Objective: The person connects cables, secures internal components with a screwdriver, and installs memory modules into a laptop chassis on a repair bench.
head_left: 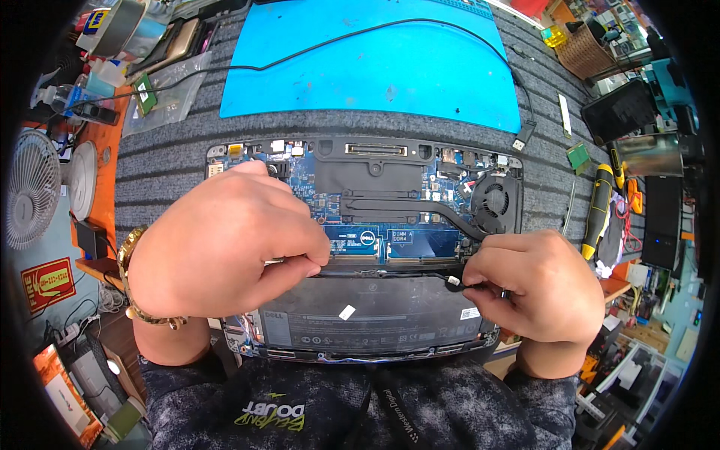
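Note:
An opened laptop base (517, 169) lies in front of me with its blue circuit board (301, 178), black fan (493, 202) and heat pipe (420, 208) exposed. Along its near side sits a flat black battery (405, 304). My left hand (232, 236) is over the left of the board, thumb and forefinger pinched just above the battery's far edge; whatever they grip is hidden. At the battery's far right corner, my right hand (536, 289) pinches a thin black cable (453, 284) with a small white piece beside it.
Beyond the laptop, a blue mat (360, 71) lies on a ribbed grey work surface (169, 176), crossed by a black cord (300, 60). A yellow-black screwdriver (598, 210) is at right. A white fan (34, 184) and a plastic bag (176, 94) are at left.

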